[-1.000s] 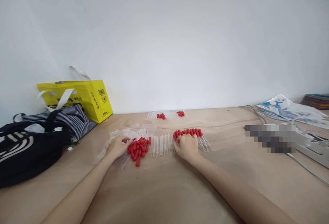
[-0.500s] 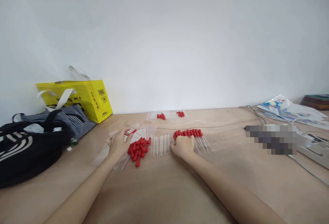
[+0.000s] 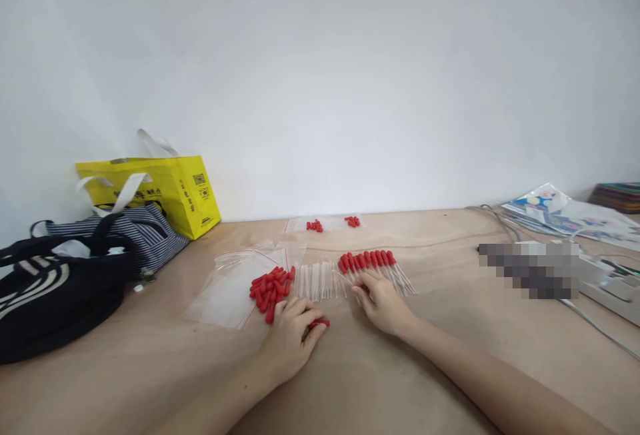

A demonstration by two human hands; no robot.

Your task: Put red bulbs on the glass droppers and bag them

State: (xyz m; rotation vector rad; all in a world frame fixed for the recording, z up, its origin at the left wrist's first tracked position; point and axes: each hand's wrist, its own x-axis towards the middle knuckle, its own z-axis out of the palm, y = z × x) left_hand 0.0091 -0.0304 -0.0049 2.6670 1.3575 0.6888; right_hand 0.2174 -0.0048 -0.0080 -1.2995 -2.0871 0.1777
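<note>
The left hand (image 3: 290,336) pinches a red bulb (image 3: 319,323) near the bulb pile (image 3: 271,288), while the right hand (image 3: 384,302) appears to pinch a thin tube (image 3: 344,278) so close to the capped tubes (image 3: 384,260) that brushing knuckles could skew them.

A plain, pale wall (image 3: 350,88) fills the upper part of the view and meets the far edge of a light wood-grained table (image 3: 390,382). That edge runs nearly level across the middle and is hidden behind bags at the left. The light is soft and cool, brightest at the wall's centre, with greyer tones toward its upper corners.
</note>
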